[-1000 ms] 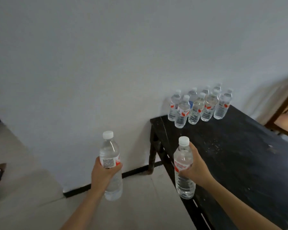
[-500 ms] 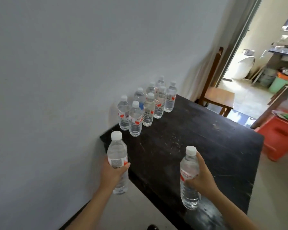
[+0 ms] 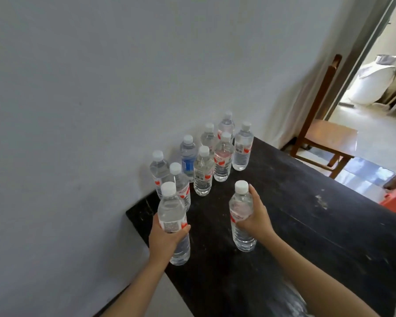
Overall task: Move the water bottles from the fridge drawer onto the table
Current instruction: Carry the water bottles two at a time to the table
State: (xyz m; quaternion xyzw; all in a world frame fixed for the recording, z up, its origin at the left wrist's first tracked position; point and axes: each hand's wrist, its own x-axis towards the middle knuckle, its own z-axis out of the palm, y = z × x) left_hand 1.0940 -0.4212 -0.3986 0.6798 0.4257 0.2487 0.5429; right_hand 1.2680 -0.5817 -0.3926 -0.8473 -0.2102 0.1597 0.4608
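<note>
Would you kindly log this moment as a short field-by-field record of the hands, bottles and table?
left hand: grip closed around a bottle, upright
right hand: grip closed around a second bottle, upright
standing bottles: eight, clustered by the wall
odd one out: blue-label bottle
table: dark, scuffed top
held bottles resting on table: cannot tell
beyond table: wooden chair

No text legible on any label. Bottle in left hand: label carries a square code pattern and a red mark, characters unreadable. Bottle in right hand: red-and-white label, lettering blurred. Standing bottles, far left of surface: red marks only; one blue label, unreadable.
</note>
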